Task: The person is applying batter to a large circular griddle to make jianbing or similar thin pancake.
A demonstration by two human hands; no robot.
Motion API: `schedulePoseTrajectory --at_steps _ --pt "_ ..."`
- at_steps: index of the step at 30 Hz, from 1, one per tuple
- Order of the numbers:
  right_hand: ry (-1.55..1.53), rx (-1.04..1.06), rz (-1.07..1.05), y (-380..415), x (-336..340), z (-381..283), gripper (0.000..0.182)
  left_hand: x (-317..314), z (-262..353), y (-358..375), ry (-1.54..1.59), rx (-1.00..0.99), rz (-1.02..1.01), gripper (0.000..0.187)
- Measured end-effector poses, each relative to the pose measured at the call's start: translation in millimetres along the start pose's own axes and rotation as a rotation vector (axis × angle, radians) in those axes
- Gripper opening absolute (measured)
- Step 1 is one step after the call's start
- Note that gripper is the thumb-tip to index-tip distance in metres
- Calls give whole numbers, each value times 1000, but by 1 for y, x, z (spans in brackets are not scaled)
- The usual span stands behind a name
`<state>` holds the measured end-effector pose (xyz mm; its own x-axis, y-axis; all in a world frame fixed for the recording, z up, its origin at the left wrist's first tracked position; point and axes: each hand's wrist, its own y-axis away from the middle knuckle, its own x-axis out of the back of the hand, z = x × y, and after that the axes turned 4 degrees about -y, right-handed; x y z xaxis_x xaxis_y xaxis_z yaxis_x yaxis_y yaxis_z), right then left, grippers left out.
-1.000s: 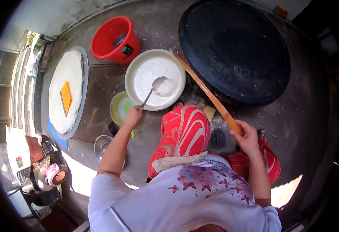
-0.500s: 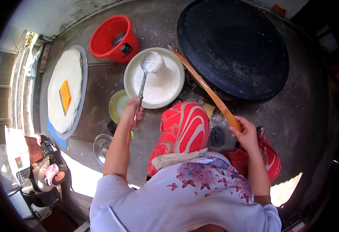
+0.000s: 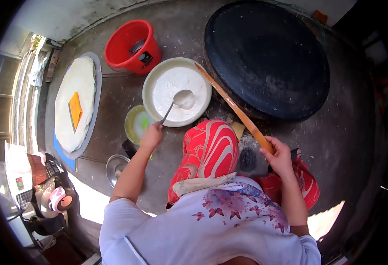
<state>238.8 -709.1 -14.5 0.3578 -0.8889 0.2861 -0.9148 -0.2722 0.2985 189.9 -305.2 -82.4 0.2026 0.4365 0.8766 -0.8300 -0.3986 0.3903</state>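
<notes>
My left hand point(image 3: 152, 135) is closed round the handle of a metal ladle point(image 3: 167, 113). The ladle's bowl dips into white batter point(image 3: 169, 86) inside a pale round basin point(image 3: 146, 95). In my right hand point(image 3: 279, 155) is one end of a long, flat wooden spatula point(image 3: 236, 108). Its far tip reaches the basin's right rim, beside a large black round griddle point(image 3: 269, 57). Below my left hand's side of the basin sits a smaller yellowish bowl point(image 3: 129, 125) with pale liquid in it, partly hidden by that hand.
A red bucket point(image 3: 114, 51) stands behind the basin. On the left, a stack of thin, pale flatbreads point(image 3: 76, 73) lies on a round board, with an orange packet point(image 3: 75, 109) on top. A metal lid or bowl point(image 3: 114, 170) rests near my left forearm.
The ladle has gone from raised and full above the basin to low in the batter, its bowl tipped. My left hand turned with it. My right hand and the spatula barely moved.
</notes>
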Motion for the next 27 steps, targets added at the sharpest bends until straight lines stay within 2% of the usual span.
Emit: schedulePoseTrajectory --at_steps 1,4,6,7,8,9,10,11,13,18,21,26,27 --pt "-18 -5 3 2 -2 1 33 9 -1 4 -37 94 -28 21" --pt "-14 -36 0 2 -3 2 32 -16 -21 -10 -166 182 -21 23" --pt "11 -66 3 3 -3 -4 32 -57 -17 -24 -64 136 -91 25" --pt "-29 -133 1 2 -3 -12 32 -95 -30 -42 -49 4 -27 25" --pt "-69 -202 1 2 -4 -16 32 -94 -21 -47 -47 -1 -27 25" --pt "-67 -200 8 1 -4 -13 32 -88 -6 -55 495 302 -296 24" --pt "-82 -110 0 -1 -5 -5 31 -82 4 -55 1038 611 -568 24" --pt "-98 -16 -11 -2 -6 -1 31 -72 7 -50 1040 609 -570 24" --pt "-135 -67 -22 -3 -5 -9 28 -45 9 -37 1615 741 -750 23" --pt "-208 -158 -66 -3 -3 -11 20 5 6 9 1792 661 -761 26" --pt "-237 -167 -63 -2 -2 -8 16 37 5 37 1664 493 -631 24" --pt "-341 -138 -23 0 1 3 16 76 10 66 1653 406 -482 29" --pt "-342 -136 -24 0 1 4 16 81 12 69 1669 316 -457 30"
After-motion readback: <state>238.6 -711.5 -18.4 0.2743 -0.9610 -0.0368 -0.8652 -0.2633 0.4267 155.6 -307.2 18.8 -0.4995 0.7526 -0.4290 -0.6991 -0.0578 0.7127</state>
